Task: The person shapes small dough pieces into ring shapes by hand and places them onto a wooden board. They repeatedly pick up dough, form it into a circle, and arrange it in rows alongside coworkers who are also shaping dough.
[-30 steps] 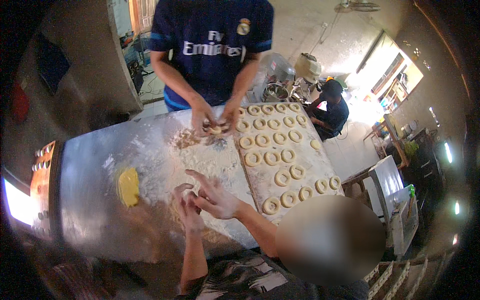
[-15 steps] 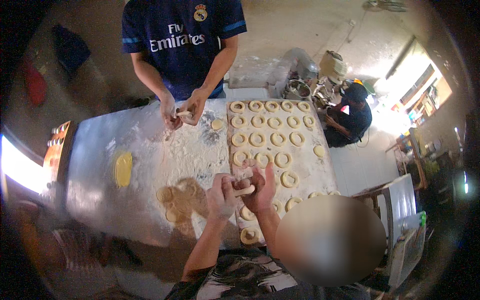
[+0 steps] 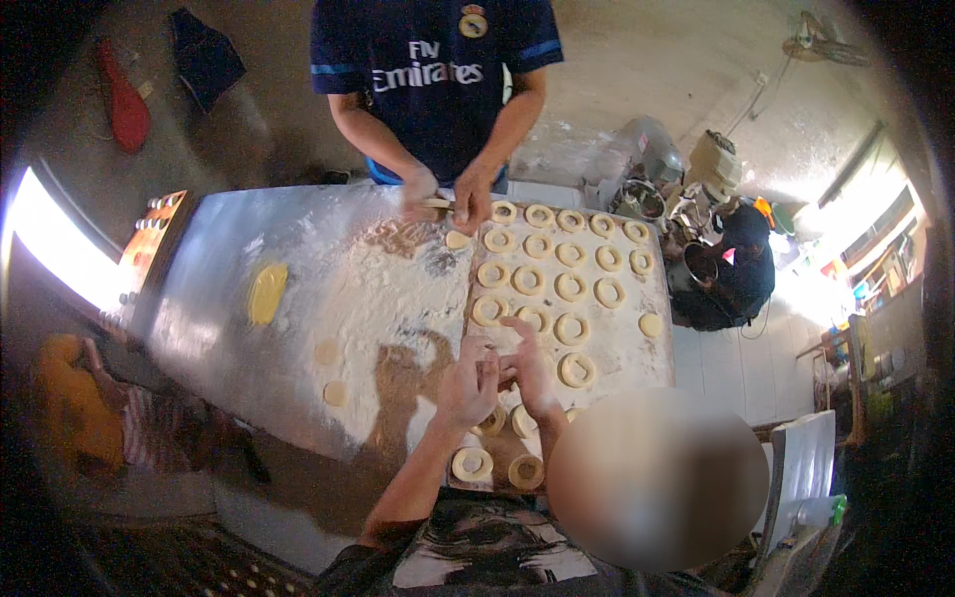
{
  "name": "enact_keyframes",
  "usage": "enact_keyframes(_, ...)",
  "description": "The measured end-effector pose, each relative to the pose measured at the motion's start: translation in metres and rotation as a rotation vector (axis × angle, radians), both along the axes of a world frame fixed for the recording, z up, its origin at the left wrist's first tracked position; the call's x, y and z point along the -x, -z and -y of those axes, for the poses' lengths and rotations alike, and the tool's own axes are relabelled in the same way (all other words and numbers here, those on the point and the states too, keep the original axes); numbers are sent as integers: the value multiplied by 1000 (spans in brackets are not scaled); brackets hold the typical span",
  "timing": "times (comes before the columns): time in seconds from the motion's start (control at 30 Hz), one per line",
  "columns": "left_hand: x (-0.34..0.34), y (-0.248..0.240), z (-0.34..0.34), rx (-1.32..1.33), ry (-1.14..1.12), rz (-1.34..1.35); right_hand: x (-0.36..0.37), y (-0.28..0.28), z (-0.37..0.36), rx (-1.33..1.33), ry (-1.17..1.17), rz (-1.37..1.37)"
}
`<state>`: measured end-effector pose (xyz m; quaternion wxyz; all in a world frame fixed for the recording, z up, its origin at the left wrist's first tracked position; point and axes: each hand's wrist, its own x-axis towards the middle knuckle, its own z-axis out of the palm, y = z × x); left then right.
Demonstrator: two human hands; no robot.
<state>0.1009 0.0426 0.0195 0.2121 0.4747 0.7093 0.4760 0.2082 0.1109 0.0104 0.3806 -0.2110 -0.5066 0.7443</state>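
My left hand (image 3: 466, 384) and my right hand (image 3: 534, 380) meet above the near part of a floured board (image 3: 629, 373), fingers bent toward each other. They are closed around a pale piece of dough, now almost wholly hidden by the fingers. Flour whitens both hands. Rows of dough rings lie on the board; one ring (image 3: 589, 370) sits just right of my right hand, and another ring (image 3: 458, 465) lies below my left wrist. A flat dough disc (image 3: 651, 325) rests near the board's right edge.
Across the metal table (image 3: 214, 259), a co-worker's hands (image 3: 474, 199) hold a pale strip of dough (image 3: 437, 203). Dough discs (image 3: 335, 394) and a yellow smear (image 3: 268, 294) lie on the floured table. Another person (image 3: 744, 264) crouches at the right beside pots.
The view has shifted, so table and co-worker appear farther right. My hands have drawn closer together, and the dough that showed between them is now mostly covered. The co-worker's hands have moved apart somewhat.
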Motion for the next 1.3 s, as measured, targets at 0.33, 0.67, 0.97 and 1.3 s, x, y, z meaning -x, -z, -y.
enact_keyframes(0.33, 39, 13, -52, 363, -175, -471, 18, 29, -53, -665, 386, 1220)
enact_keyframes(0.67, 118, 49, 88, 379, -184, -236, 92, 5, 19, -551, -161, 952)
enact_keyframes(0.97, 195, 52, 216, 685, -280, 77, 252, 25, 113, -1380, -719, 1017)
enact_keyframes(1.3, 243, 35, 187, 80, -242, 457, 240, 22, 108, 68, -390, 391)
